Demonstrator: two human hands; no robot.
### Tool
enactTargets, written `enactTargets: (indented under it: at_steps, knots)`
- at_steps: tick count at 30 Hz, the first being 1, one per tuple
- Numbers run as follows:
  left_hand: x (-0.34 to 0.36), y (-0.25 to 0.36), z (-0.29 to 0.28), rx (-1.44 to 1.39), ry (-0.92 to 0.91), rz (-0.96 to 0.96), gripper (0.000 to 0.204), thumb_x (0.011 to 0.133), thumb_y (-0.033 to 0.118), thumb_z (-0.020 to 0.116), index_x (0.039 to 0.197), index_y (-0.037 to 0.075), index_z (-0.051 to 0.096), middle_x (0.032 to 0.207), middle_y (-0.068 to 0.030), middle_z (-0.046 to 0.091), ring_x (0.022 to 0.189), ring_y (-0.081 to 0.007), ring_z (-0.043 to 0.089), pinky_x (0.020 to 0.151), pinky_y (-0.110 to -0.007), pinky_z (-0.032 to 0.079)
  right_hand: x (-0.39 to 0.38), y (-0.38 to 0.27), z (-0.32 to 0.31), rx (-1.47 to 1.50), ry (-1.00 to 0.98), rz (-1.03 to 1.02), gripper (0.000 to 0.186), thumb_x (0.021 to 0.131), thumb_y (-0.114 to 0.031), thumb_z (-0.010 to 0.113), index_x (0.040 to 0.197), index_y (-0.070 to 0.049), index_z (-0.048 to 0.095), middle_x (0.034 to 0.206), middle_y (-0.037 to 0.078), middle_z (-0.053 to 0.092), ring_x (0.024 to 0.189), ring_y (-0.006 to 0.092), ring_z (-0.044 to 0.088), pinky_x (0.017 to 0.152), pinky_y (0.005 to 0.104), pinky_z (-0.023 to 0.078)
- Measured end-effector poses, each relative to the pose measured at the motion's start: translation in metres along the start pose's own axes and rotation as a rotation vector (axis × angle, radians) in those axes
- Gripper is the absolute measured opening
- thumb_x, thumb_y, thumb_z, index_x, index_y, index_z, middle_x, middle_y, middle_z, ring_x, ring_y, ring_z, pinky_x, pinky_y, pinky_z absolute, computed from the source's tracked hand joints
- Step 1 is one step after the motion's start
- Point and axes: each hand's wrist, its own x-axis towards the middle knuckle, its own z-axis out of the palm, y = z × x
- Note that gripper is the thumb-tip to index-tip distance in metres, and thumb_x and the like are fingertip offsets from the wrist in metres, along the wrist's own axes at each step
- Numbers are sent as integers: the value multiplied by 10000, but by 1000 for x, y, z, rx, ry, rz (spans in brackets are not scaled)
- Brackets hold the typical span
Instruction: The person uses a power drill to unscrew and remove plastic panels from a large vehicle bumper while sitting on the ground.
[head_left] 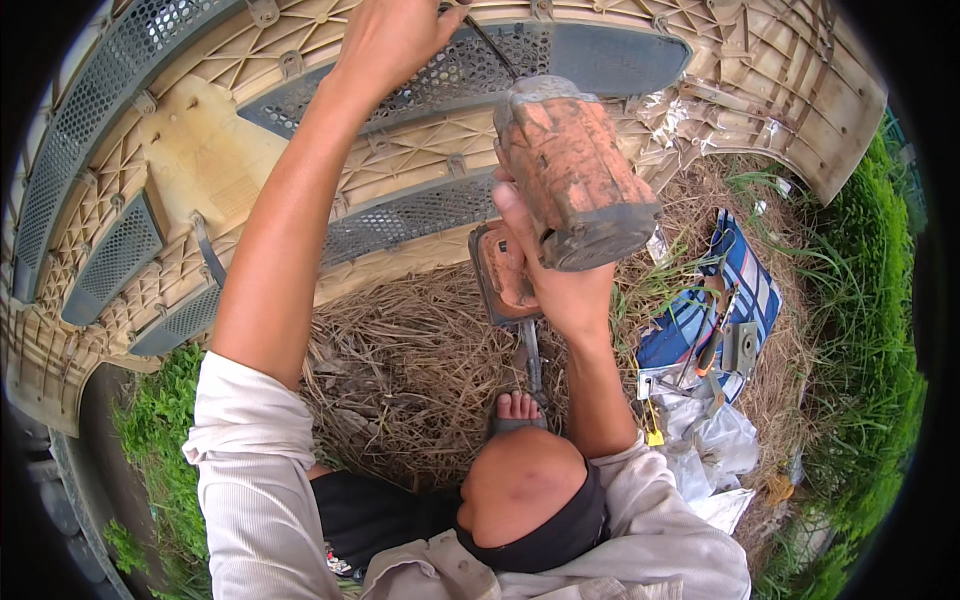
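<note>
My right hand point(560, 285) is wrapped round the handle of a worn orange and dark grey cordless drill point(575, 165). Its battery base point(505, 270) shows below the hand. From the drill's front a long thin dark rod point(492, 48) runs up and left. My left hand point(395, 38) is at the top edge, thumb and finger pinched at the rod's far end, with part of the hand out of view. Behind both hands stretches a large beige ribbed plastic panel point(210, 150), with dark mesh grille pieces point(620, 60) set into it.
Dry grass point(390, 370) covers the ground by my sandalled foot point(518, 408). To the right lie a blue patterned bag point(750, 270), a metal bracket point(740, 348), hand tools and clear plastic bags point(725, 440). Green grass point(865, 330) grows along the right.
</note>
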Motion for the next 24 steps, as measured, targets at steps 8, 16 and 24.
enactTargets:
  at_steps: [8, 16, 24]
  knots:
    - [5, 3, 17, -194, -34, -214, 149, 910, 209, 618, 948, 77, 676, 766, -99, 591, 686, -269, 542, 624, -375, 425, -20, 19, -43, 40, 58, 183, 281, 911, -136, 725, 1136, 14, 648, 946, 52, 676, 795, 102, 605, 696, 269, 494]
    - [-110, 63, 85, -1580, -389, -1033, 257, 1010, 256, 482, 811, 94, 496, 611, 61, 310, 473, -55, 245, 416, -230, 195, -79, 59, -102, 165, 43, 338, 349, 1003, -174, 554, 1260, 59, 517, 1100, 163, 618, 526, 85, 484, 504, 232, 398]
    - [-53, 145, 175, -1553, -590, -988, 338, 1078, 288, 425, 1126, -12, 573, 618, 58, 296, 489, -49, 251, 416, -218, 208, -57, 62, -141, 163, 229, 262, 304, 994, -189, 583, 1197, 36, 570, 912, 102, 610, 500, 82, 473, 468, 230, 374]
